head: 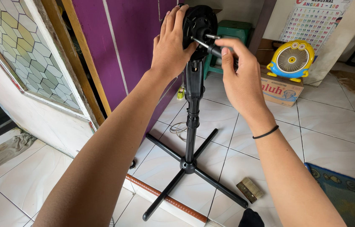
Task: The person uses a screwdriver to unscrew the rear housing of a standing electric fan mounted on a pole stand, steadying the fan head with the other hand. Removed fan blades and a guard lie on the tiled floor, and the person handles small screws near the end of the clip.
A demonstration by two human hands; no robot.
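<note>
A black stand fan without its blades or cage stands on a cross-shaped base [191, 166] on the white tiled floor. My left hand [170, 44] grips the left side of the round black motor housing [200, 21] at the top of the pole [193, 96]. My right hand [238, 73] holds a screwdriver [211, 47] with a black handle, its metal shaft pointing into the front of the housing beside the motor shaft. A black band is around my right wrist.
A purple door [123, 46] stands just behind the fan. A small yellow and blue table fan [291, 59] sits on a cardboard box [281, 89] at the right. A small brush [250, 189] lies on the tiles. A patterned mat [345, 189] covers the lower right.
</note>
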